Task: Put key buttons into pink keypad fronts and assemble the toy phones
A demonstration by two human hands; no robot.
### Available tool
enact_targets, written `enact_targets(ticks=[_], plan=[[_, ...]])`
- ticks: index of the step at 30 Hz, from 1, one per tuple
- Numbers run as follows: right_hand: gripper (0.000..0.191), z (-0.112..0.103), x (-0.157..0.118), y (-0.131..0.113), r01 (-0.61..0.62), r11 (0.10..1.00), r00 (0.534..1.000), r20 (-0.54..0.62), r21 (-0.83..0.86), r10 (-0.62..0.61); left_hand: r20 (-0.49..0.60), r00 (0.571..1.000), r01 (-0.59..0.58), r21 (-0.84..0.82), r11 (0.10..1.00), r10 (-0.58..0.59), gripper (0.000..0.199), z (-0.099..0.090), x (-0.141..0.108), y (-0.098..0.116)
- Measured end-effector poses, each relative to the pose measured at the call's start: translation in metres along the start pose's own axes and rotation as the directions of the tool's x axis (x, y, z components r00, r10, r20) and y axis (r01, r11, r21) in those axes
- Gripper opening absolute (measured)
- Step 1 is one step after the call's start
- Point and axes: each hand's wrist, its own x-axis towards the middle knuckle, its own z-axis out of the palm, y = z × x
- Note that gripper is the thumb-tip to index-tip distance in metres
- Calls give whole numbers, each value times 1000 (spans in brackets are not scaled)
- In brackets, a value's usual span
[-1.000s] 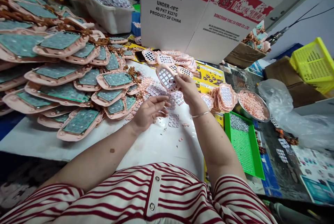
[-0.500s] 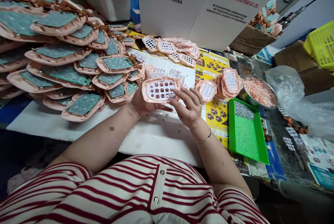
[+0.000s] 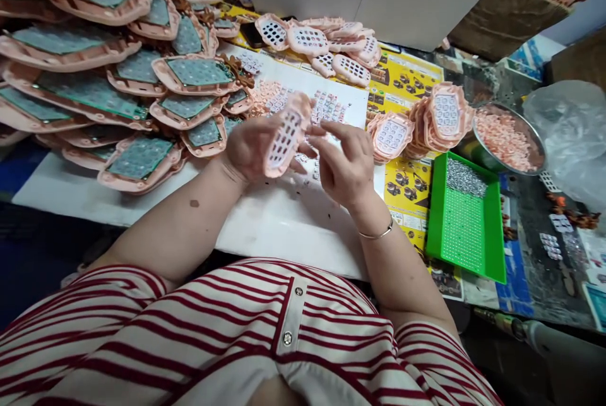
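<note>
I see 1 pink shell (image 3: 286,141) pinched in the left hand (image 3: 249,148), above the worktop (image 3: 293,229), in from its near edge. The right hand (image 3: 348,163) curls beside it; whether it grips, I can't tell.

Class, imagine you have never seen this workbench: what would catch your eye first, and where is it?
Probably the heap of pink shells with green boards, which fills the left of the view. Next comes the bright green tray on the right, with small silvery pieces at its far end. In the middle, the left hand holds a pink shell full of holes, slightly blurred, with the right hand close by.
</note>
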Motion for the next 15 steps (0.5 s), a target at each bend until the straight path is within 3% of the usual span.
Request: enact_targets(ticks=[2, 4, 6, 8, 11, 15], plan=[[27, 5, 0, -5, -93, 994, 996, -4, 60, 93, -75, 988, -136, -41, 990, 133, 61, -1, -2, 15], [24, 12, 1, -16, -95, 982, 984, 162, 161, 68, -161, 960, -240, -63, 969, 228, 60, -4, -5, 30], [22, 25, 6, -34, 3, 964, 926, 363, 267, -103, -247, 937, -268, -62, 961, 246, 65, -6, -8, 40], [26, 40, 13, -57, 157, 930, 838, 454, 332, -304, -319, 921, -254, -57, 966, 223, 71, -7, -10, 45], [28, 59, 22, -83, 343, 905, 778, 463, 254, -425, -388, 892, -268, -41, 962, 232, 76, -5, -11, 47], [25, 54, 18, -77, 330, 941, 786, 529, 81, -321, -424, 889, -216, -58, 975, 172, 85, -6, -8, 50]])
